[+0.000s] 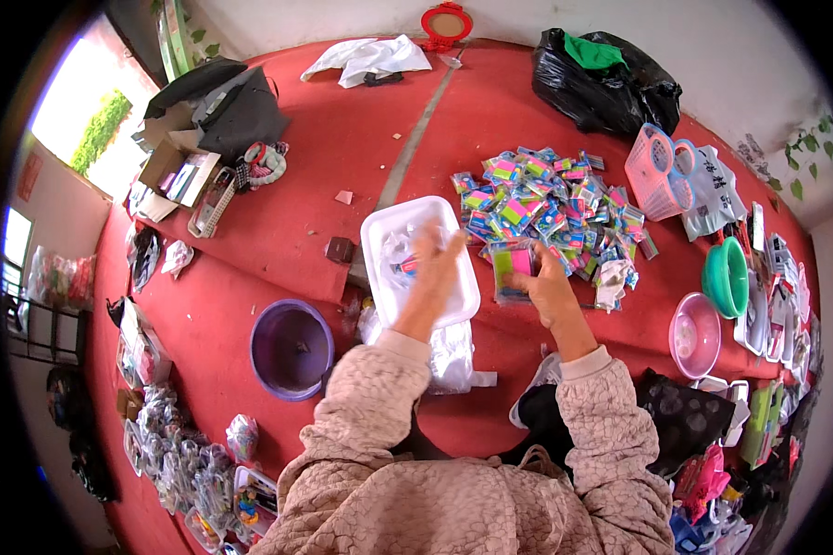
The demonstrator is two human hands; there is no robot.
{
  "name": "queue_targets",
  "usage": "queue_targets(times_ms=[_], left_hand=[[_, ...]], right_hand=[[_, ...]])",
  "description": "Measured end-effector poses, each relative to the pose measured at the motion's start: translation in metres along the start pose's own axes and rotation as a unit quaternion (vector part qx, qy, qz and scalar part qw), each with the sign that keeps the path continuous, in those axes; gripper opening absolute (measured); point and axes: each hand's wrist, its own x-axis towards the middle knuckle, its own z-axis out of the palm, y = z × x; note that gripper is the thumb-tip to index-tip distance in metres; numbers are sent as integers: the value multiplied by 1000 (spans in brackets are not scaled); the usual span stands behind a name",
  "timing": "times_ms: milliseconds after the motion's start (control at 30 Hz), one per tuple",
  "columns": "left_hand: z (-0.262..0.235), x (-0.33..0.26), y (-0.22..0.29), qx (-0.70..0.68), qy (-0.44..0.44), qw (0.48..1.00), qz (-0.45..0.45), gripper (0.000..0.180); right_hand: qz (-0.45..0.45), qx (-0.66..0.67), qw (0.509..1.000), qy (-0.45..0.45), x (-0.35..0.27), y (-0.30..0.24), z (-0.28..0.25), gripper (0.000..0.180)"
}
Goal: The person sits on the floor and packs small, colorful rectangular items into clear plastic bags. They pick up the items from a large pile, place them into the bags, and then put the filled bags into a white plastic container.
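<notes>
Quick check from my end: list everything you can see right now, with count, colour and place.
white tray: one, white, centre
small packets: many, pink, green and blue, heaped right of tray
held packet: one, pink and green, in right hand
purple basin: one, left of tray
pink basket: one, right
green bowl: one, far right
pink bowl: one, right
black bag: one, top right
left hand: over tray, blurred
right hand: gripping packet

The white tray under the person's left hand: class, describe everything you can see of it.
The white tray is a shallow rounded rectangle, apparently thin plastic or foam. It lies flat on the red surface, beside the pile of colourful packets. It holds clear wrappers. The left hand hovers blurred over it; contact cannot be told.
</notes>
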Motion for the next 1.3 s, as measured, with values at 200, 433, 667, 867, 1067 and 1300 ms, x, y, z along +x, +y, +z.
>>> queue_targets(times_ms=[200,433,667,867,1067,1300], left_hand=[[-78,50,0,504,61,832,223,39],[-98,79,-56,530,-32,847,25,31],[-107,88,-75,435,11,898,68,28],[-116,81,-60,404,-92,910,-9,31],[-112,73,-33,476,-119,871,-28,35],[-105,60,-31,530,-169,828,69,30]], right_hand=[[134,353,923,-68,20,-11,13,30],[232,497,822,-151,69,14,87,30],[381,463,788,-139,82,94,142,26],[414,422,804,-62,85,118,135,22],[377,424,821,64,105,125,156,25],[364,182,913,25,106,132,158,31]])
